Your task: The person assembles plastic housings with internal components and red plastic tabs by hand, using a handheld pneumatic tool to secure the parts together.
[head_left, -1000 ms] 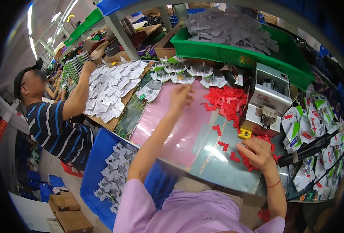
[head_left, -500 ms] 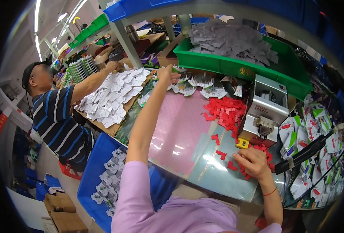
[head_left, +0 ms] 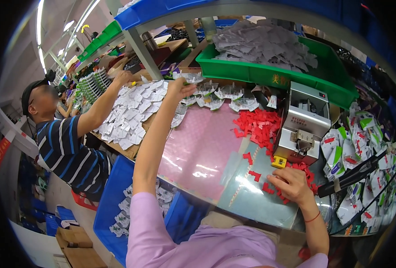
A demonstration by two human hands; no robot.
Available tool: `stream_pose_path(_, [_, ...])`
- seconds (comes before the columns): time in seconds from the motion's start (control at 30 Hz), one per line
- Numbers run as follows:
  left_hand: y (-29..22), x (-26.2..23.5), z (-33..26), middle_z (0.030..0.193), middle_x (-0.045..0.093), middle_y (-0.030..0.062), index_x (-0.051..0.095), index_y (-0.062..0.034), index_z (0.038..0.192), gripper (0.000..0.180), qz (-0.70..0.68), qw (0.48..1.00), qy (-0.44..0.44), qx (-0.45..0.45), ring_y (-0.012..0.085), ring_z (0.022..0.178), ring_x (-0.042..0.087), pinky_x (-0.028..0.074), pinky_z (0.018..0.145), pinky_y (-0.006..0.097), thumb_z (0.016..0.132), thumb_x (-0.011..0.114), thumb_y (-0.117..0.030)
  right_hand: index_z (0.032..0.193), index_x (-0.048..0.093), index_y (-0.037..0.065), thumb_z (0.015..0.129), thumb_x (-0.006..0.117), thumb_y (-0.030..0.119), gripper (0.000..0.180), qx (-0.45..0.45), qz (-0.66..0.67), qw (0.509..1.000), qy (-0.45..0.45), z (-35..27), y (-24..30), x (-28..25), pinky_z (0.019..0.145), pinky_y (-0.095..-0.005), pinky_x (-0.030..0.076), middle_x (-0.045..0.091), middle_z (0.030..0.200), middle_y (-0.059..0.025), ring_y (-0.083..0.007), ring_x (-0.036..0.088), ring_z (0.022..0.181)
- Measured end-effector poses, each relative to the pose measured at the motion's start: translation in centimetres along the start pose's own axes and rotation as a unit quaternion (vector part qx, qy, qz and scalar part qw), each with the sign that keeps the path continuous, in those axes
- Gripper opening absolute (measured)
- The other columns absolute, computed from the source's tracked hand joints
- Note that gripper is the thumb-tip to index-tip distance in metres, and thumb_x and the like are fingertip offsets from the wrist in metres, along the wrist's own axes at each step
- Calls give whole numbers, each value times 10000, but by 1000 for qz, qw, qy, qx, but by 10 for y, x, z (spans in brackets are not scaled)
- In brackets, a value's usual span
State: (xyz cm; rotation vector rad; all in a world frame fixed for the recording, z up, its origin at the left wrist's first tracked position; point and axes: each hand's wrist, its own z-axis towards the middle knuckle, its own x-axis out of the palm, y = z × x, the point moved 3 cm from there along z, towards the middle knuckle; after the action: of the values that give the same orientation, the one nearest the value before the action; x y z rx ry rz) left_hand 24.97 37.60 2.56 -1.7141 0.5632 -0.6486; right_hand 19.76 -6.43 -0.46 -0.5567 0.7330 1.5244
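Note:
My left hand point(head_left: 181, 89) reaches to the far side of the table, its fingers closed on a white-and-green plastic part point(head_left: 190, 77). Similar white parts point(head_left: 229, 93) stand in a row to its right, and another white part point(head_left: 178, 117) lies just below that hand. On the right, my right hand point(head_left: 292, 184) hovers low over scattered red plastic pieces point(head_left: 267, 188), fingers curled together; what they hold, if anything, is hidden. Just beyond those fingertips is a yellow block point(head_left: 279, 161) at the front of a silver bench machine point(head_left: 304, 127). More red pieces point(head_left: 258, 126) are heaped left of the machine.
A green tray point(head_left: 251, 70) of white pieces stands behind the machine. Finished-looking white-and-green parts point(head_left: 359, 156) pile up on the right beside a black arm point(head_left: 341, 184). A blue bin point(head_left: 104, 223) sits below left. A co-worker point(head_left: 70, 134) reaches over white pieces point(head_left: 128, 107).
My left hand has moved left with the white-and-green part. My right hand has stayed nearly in place by the yellow block. The view has shifted slightly.

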Motion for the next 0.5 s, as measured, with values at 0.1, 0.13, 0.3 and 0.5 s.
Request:
stream_pose_path(0.1, [6,-12,-26,956,554,229,416,79,982,213,-13,1000,26,2,304,790,618,528,561,397,793,402,-17,900,594,80,600,575,40,303,-8,2,1000,-11,2,1,-1,466,-265,418,549,763,-40,-163,529,579])
stream_pose_path(0.13, [12,-12,-37,985,544,219,398,55,1024,247,-61,996,61,3,305,828,608,530,563,390,784,405,1,897,595,80,602,577,30,299,0,3,1000,-12,2,1,-2,463,-264,418,551,761,-40,-161,530,576])
stream_pose_path(0.3, [34,10,-133,1043,518,170,358,-33,1092,348,-145,982,116,17,284,895,581,519,616,369,762,461,12,884,603,80,589,599,-7,307,16,19,999,-48,10,2,-8,444,-261,406,561,751,-43,-159,525,561])
stream_pose_path(0.5, [73,56,-230,1115,510,116,316,-82,1218,546,-240,918,310,-59,284,1018,528,520,691,368,722,508,39,898,617,72,592,599,-22,321,36,35,998,-43,25,11,-24,447,-268,387,561,753,-52,-174,524,576])
